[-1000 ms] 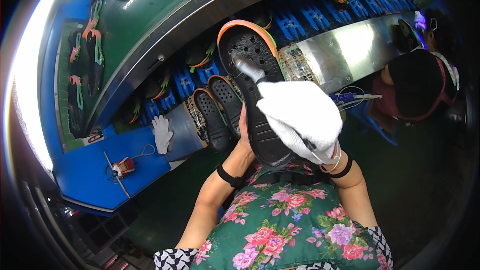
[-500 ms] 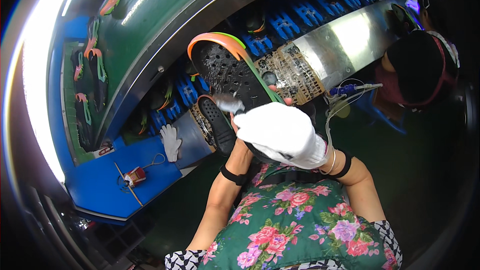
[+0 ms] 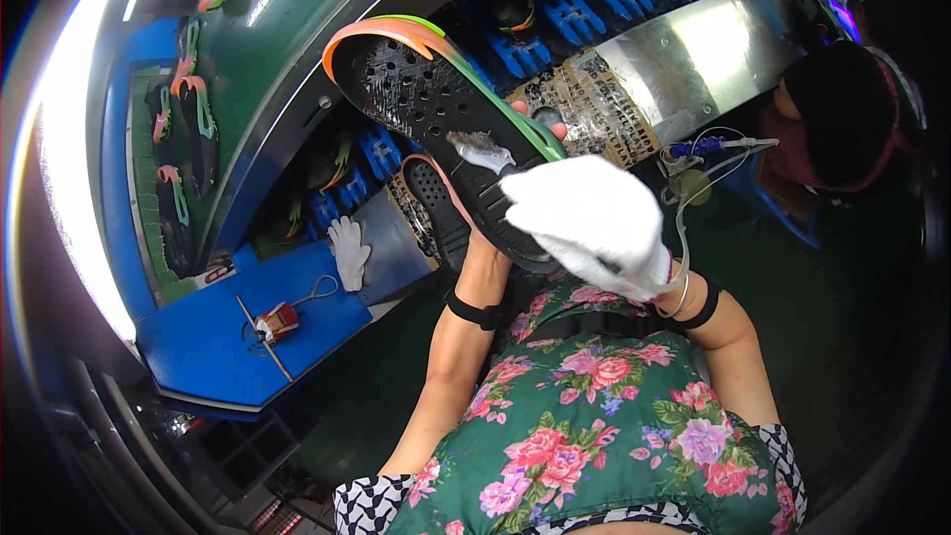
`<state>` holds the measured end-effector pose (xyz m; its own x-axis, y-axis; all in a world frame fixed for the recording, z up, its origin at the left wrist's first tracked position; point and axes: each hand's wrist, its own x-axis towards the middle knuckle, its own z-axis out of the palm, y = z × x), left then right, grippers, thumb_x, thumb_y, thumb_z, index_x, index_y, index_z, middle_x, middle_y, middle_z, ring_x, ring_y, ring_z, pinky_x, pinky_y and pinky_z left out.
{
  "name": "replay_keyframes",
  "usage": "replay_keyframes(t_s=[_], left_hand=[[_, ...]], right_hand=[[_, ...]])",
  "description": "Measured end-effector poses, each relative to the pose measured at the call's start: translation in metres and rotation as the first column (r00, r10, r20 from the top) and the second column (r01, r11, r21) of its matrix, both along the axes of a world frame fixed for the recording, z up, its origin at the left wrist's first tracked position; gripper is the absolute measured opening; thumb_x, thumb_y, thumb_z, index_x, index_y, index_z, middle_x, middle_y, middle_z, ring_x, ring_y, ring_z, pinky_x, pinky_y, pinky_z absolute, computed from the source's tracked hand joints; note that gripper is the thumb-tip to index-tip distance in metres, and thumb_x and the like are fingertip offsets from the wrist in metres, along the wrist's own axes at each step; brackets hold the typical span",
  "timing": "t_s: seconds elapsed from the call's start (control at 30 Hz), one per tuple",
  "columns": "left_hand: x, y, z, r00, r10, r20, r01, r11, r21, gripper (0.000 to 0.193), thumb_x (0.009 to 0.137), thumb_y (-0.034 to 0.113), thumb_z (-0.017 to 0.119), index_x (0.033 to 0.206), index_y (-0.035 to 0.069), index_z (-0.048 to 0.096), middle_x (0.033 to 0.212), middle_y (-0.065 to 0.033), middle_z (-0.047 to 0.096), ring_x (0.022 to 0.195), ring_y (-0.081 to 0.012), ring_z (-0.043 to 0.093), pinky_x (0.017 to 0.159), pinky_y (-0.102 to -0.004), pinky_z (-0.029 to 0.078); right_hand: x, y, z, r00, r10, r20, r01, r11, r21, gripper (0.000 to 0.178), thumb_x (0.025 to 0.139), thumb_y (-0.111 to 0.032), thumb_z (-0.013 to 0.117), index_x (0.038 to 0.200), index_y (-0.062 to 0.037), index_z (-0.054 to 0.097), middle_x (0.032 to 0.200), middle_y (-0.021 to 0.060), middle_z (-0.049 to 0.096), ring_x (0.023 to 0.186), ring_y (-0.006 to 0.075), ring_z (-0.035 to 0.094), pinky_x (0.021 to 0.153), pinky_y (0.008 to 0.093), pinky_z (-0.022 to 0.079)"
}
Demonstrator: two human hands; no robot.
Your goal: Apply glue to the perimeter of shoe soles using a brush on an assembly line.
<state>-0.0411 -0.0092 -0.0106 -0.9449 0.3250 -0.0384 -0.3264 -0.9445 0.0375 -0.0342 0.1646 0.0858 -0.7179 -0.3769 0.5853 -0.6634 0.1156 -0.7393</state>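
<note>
My left hand (image 3: 486, 250) holds a large black shoe (image 3: 421, 99) from beneath, its fingertips showing past the shoe's right edge. The shoe's black, hole-dotted face is turned up, and an orange and green rim curves round its far end. That end looks wet and glossy. In a white knit glove, my right hand (image 3: 592, 223) is closed on a brush (image 3: 483, 152), whose bristles lie on the middle of the black face. The glove hides most of the handle. Behind my left wrist lies a second black, hole-dotted shoe (image 3: 433, 200) with an orange edge.
A conveyor with blue holders (image 3: 570, 20) runs behind the bench, beside a taped cardboard strip (image 3: 594, 104). At left are a white glove (image 3: 349, 253) and a red container (image 3: 275, 323) on a blue table (image 3: 327, 337). A co-worker (image 3: 832, 129) is at right.
The shoe and both hands have moved away from me and the shoe leftward. The brush has travelled across the black face, away from the orange end; it was blurred before.
</note>
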Motion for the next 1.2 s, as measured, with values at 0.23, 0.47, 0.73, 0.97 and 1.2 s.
replay_keyframes(t_s=[0.23, 0.47, 0.73, 0.97, 1.2], left_hand=[[-0.010, 0.008, 0.008, 0.986, -0.060, -0.153, 0.089, 0.977, 0.192, 0.094, 0.089, 0.078, 0.059, 0.160, 0.021, 0.036, 0.153, -0.0291, 0.046, 0.129, -0.0604, 0.051, 0.102, -0.0748, 0.047], [-0.018, 0.015, 0.024, 0.991, 0.036, -0.132, -0.016, 0.988, 0.151, 0.099, 0.089, 0.080, 0.057, 0.160, 0.014, 0.036, 0.147, -0.0324, 0.051, 0.127, -0.0576, 0.055, 0.104, -0.0669, 0.052], [-0.027, 0.014, 0.025, 0.972, 0.107, -0.208, -0.061, 0.974, 0.217, 0.108, 0.086, 0.086, 0.054, 0.161, 0.010, 0.035, 0.153, -0.0318, 0.045, 0.136, -0.0532, 0.050, 0.107, -0.0728, 0.045], [-0.028, 0.003, 0.014, 0.986, 0.089, -0.140, -0.081, 0.995, 0.063, 0.103, 0.086, 0.083, 0.059, 0.160, 0.014, 0.040, 0.163, -0.0207, 0.036, 0.141, -0.0494, 0.044, 0.108, -0.0700, 0.045], [-0.021, -0.010, 0.006, 0.993, -0.013, -0.117, 0.007, 0.999, -0.048, 0.109, 0.085, 0.084, 0.059, 0.162, 0.011, 0.034, 0.161, -0.0228, 0.036, 0.138, -0.0503, 0.046, 0.109, -0.0634, 0.048]], right_hand=[[0.010, 0.003, -0.005, 0.981, 0.138, 0.140, -0.114, 0.979, -0.166, 0.031, 0.080, -0.002, 0.081, 0.110, -0.0081, 0.080, 0.115, 0.0103, 0.078, 0.102, 0.0301, 0.074, 0.087, 0.0403, 0.059], [0.007, 0.012, -0.004, 0.970, 0.233, 0.072, -0.224, 0.968, -0.115, 0.029, 0.081, -0.002, 0.082, 0.108, -0.0094, 0.080, 0.111, 0.0089, 0.079, 0.099, 0.0279, 0.076, 0.083, 0.0377, 0.060], [0.016, 0.012, -0.017, 0.974, 0.226, 0.036, -0.224, 0.973, -0.056, 0.026, 0.083, -0.004, 0.081, 0.109, -0.0082, 0.080, 0.109, 0.0102, 0.079, 0.096, 0.0281, 0.076, 0.084, 0.0384, 0.060], [0.005, 0.023, -0.024, 0.984, 0.161, -0.074, -0.159, 0.987, 0.030, 0.030, 0.081, -0.005, 0.082, 0.110, -0.0104, 0.079, 0.112, 0.0090, 0.078, 0.098, 0.0276, 0.075, 0.082, 0.0383, 0.061], [-0.004, 0.026, -0.029, 0.940, 0.277, 0.199, -0.234, 0.948, -0.216, 0.020, 0.081, -0.003, 0.081, 0.101, -0.0074, 0.080, 0.105, 0.0098, 0.079, 0.090, 0.0279, 0.076, 0.081, 0.0368, 0.061]])
